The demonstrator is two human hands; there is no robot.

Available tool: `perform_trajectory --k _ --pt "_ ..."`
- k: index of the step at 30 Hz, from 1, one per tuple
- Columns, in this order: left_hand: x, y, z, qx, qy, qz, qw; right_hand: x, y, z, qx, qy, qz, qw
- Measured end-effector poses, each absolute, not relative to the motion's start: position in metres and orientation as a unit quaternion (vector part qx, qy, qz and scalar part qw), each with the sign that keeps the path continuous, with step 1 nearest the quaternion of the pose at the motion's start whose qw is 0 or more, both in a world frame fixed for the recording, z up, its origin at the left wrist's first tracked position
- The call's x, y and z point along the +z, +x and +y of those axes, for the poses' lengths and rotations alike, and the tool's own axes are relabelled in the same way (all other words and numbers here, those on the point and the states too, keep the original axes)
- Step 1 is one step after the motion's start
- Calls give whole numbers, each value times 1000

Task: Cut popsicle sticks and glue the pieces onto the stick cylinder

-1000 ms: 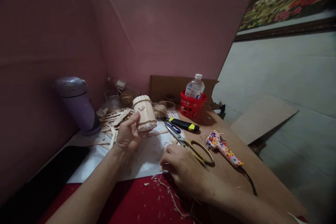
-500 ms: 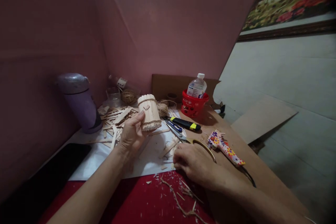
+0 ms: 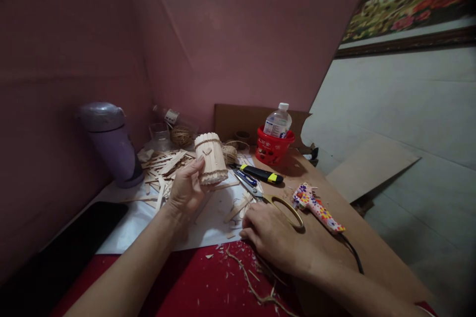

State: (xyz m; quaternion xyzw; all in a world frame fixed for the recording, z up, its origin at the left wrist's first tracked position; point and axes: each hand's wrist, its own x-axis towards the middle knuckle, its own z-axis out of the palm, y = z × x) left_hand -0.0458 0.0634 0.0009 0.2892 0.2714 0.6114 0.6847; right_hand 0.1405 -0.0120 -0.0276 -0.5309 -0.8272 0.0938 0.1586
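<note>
Left hand [image 3: 188,187] grips a stick-covered cylinder [image 3: 211,159] by its lower left side, the thumb laid against the wall and the other fingers mostly hidden behind and beneath it. From that palm the cylinder lies to the right and slightly far, its long axis close to upright with the top leaning a little left; 2 twine bands circle it, 1 near each end, and a small V-shaped piece sits on the near face. Of the 2 hands, the left is the nearer, being in contact; the right hand [image 3: 273,233] rests well apart, to the near right, so the cylinder stands far and left of its fingers. Those fingers are curled down by the edge of the white paper [image 3: 122,230]; whether they pinch anything I cannot tell. Just beyond them lie the scissors [image 3: 256,192], blades pointing far left, with the black-and-yellow cutter [image 3: 262,174] farther on. The flowered glue gun [image 3: 319,210] lies to the right, a strand of twine [image 3: 247,280] on the red cloth [image 3: 178,277] on the near side, and a heap of loose sticks [image 3: 171,162] left of the cylinder.
</note>
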Motion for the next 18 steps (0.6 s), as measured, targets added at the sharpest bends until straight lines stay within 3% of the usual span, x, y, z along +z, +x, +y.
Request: perform_trajectory --k 10,18 --pt "2 -46 64 609 285 252 696 -19 133 -15 134 -557 -804 156" --pt "2 -43 58 595 294 253 705 -22 139 -5 263 -518 -773 254"
